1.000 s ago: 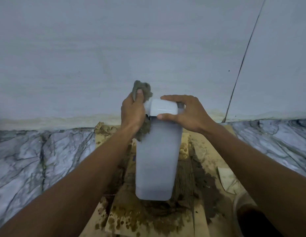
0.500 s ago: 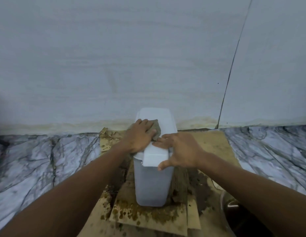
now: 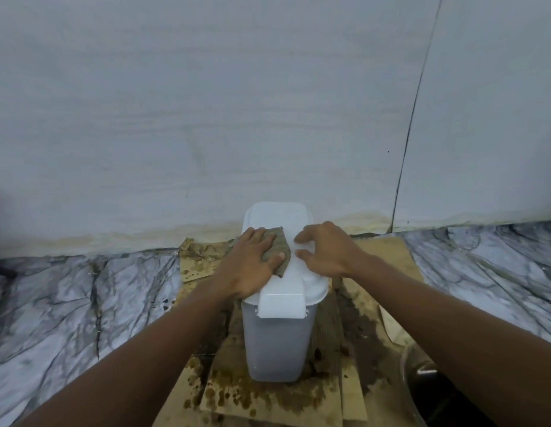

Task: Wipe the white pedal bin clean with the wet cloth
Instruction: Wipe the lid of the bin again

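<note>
Bin (image 3: 278, 343) upright on cardboard (image 3: 388, 257) by wall. Step: wiping lid (image 3: 278, 215). Left hand (image 3: 252, 263) flat, fingers straight, presses cloth (image 3: 277, 248) on lid. Right hand (image 3: 326, 251), fingers spread, steadies lid. Next, likely: sweep cloth over rest of lid, then sides.

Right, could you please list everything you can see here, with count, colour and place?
pedal bin: one, white, upright on the cardboard near the wall, lid closed
cloth: one, grey-brown, on the lid, partly under the left hand
cardboard: several sheets, tan with dark wet stains, on the floor under the bin
vessel: one, dark inside, lower right, mostly out of view
floor: white marble with grey veins, on both sides
wall: pale grey, dark vertical seam at right
left hand: one, pressing flat on the cloth
right hand: one, fingertips resting on the lid beside the cloth
</note>
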Available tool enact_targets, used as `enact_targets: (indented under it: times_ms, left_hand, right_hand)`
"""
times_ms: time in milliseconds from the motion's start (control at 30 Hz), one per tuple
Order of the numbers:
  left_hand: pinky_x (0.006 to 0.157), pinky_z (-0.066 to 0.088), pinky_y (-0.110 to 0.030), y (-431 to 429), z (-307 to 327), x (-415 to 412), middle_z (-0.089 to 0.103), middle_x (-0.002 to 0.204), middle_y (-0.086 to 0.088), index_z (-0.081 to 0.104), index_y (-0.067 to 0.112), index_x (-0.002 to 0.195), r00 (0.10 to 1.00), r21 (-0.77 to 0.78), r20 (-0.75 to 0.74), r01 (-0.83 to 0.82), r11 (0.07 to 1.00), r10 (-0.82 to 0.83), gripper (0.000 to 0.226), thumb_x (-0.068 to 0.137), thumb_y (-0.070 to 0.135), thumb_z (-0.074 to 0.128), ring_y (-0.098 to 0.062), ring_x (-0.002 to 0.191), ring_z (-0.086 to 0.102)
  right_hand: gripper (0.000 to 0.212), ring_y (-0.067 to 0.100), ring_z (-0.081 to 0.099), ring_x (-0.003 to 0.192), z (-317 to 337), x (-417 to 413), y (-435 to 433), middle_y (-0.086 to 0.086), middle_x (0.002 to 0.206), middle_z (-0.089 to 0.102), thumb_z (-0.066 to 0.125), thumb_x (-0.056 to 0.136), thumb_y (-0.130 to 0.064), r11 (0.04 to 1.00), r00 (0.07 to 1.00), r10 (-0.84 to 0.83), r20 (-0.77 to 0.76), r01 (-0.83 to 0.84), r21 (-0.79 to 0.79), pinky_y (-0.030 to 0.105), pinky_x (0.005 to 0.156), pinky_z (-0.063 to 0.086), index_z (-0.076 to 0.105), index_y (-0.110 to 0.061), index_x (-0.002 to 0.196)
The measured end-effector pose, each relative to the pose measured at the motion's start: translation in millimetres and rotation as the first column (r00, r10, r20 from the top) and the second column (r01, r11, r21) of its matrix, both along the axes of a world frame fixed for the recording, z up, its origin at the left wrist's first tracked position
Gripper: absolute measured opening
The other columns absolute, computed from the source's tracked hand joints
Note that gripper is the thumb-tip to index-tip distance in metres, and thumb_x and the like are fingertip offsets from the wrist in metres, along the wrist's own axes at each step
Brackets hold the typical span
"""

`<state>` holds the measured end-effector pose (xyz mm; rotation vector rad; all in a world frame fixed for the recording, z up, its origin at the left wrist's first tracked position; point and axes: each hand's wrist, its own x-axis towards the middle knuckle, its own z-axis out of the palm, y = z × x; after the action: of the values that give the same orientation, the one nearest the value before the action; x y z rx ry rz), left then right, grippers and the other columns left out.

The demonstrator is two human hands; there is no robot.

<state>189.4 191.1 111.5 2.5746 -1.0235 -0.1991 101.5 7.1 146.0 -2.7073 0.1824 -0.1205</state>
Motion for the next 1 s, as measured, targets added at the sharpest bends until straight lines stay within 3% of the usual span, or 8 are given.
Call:
enact_targets:
  times_ms: [200, 300, 367, 433, 667, 767, 833, 1000]
  left_hand:
    - [0.123, 0.007, -0.036, -32.1, 13.3, 59.6, 0.019, 0.165, -0.008, 0.021, 0.01, 0.158, 0.998, 0.068, -0.059, 0.017, 0.998, -0.012, 0.057, 0.108, 0.038, 0.028, -0.024, 0.151, 0.011]
    - [0.121, 0.015, -0.045, -57.1, 4.8, 108.8, 0.024, 0.164, -0.007, 0.03, 0.013, 0.155, 0.999, 0.166, 0.032, -0.005, 0.986, 0.0, 0.086, 0.09, 0.066, 0.009, -0.027, 0.148, 0.017]
    - [0.121, 0.017, -0.049, -72.2, -9.0, 139.6, 0.023, 0.164, -0.008, 0.035, 0.015, 0.153, 0.997, 0.199, 0.069, -0.03, 0.98, 0.016, 0.095, 0.083, 0.071, 0.005, -0.03, 0.148, 0.018]
    - [0.121, 0.018, -0.049, -82.1, -12.3, 150.0, 0.021, 0.165, -0.006, 0.034, 0.017, 0.153, 0.995, 0.203, 0.092, -0.041, 0.978, 0.022, 0.092, 0.083, 0.069, 0.006, -0.029, 0.148, 0.018]
    - [0.123, 0.016, -0.047, -65.5, -5.6, 113.7, 0.023, 0.164, -0.007, 0.028, 0.013, 0.156, 0.996, 0.108, 0.029, -0.084, 0.991, 0.081, 0.079, 0.094, 0.061, 0.021, -0.029, 0.151, 0.016]
    - [0.123, 0.015, -0.045, -48.2, -7.3, 90.4, 0.024, 0.164, -0.007, 0.025, 0.014, 0.157, 0.999, 0.093, 0.037, -0.034, 0.995, 0.031, 0.094, 0.082, 0.068, 0.011, -0.025, 0.151, 0.015]
    - [0.125, 0.007, -0.043, -34.6, -2.7, 62.6, 0.018, 0.166, -0.007, 0.021, 0.015, 0.159, 0.999, 0.087, 0.027, -0.039, 0.995, 0.037, 0.081, 0.094, 0.062, 0.018, -0.023, 0.153, 0.009]
    - [0.108, -0.018, -0.016, -2.4, 16.8, -30.6, 0.003, 0.169, 0.001, 0.009, 0.016, 0.16, 0.997, 0.07, 0.06, 0.04, 0.997, -0.044, 0.06, 0.109, 0.042, 0.027, -0.007, 0.152, -0.008]
  right_hand:
    - [0.044, 0.028, 0.064, 0.077, -23.3, 23.3, 4.8, 0.007, 0.081, 0.074, 0.045, 0.084, -0.039, 0.989, 0.991, 0.054, 0.119, -0.036, -0.143, 0.036, 0.075, 0.053, 0.075, -0.008, 0.08]
    - [0.039, 0.03, 0.065, 0.1, -26.6, 27.6, -2.0, 0.007, 0.108, 0.074, 0.052, 0.089, -0.037, 0.995, 0.985, 0.083, 0.15, -0.074, -0.064, 0.037, 0.09, 0.05, 0.074, -0.011, 0.106]
    - [0.043, 0.027, 0.046, 0.136, -25.6, 28.2, -8.9, 0.003, 0.146, 0.055, 0.053, 0.099, -0.035, 0.993, 0.99, 0.104, 0.097, -0.099, -0.058, 0.034, 0.112, 0.031, 0.061, -0.014, 0.135]
    - [0.049, 0.016, 0.027, 0.148, -26.5, 30.4, -14.9, -0.002, 0.159, 0.036, 0.05, 0.102, -0.036, 0.991, 0.99, 0.128, 0.061, -0.125, -0.043, 0.024, 0.116, 0.016, 0.048, -0.018, 0.147]
    - [0.055, 0.011, 0.022, 0.15, -34.1, 21.7, -7.5, -0.006, 0.163, 0.028, 0.041, 0.104, -0.043, 0.986, 0.986, 0.161, 0.052, -0.159, -0.046, 0.025, 0.119, 0.012, 0.037, -0.02, 0.153]
    - [0.054, 0.017, 0.028, 0.148, -34.9, 20.1, -2.0, 0.001, 0.161, 0.034, 0.038, 0.105, -0.04, 0.981, 0.987, 0.152, 0.049, -0.145, -0.133, 0.029, 0.119, 0.02, 0.04, -0.014, 0.152]
    - [0.05, 0.024, 0.04, 0.142, -31.0, 15.0, -0.3, 0.006, 0.155, 0.043, 0.041, 0.104, -0.035, 0.983, 0.99, 0.127, 0.06, -0.118, -0.141, 0.032, 0.115, 0.029, 0.048, -0.009, 0.146]
    - [0.035, 0.031, 0.061, 0.117, -31.3, 11.3, -12.4, 0.01, 0.133, 0.065, 0.051, 0.1, -0.018, 0.998, 0.993, 0.062, 0.102, -0.063, 0.01, 0.025, 0.098, 0.042, 0.065, -0.006, 0.129]
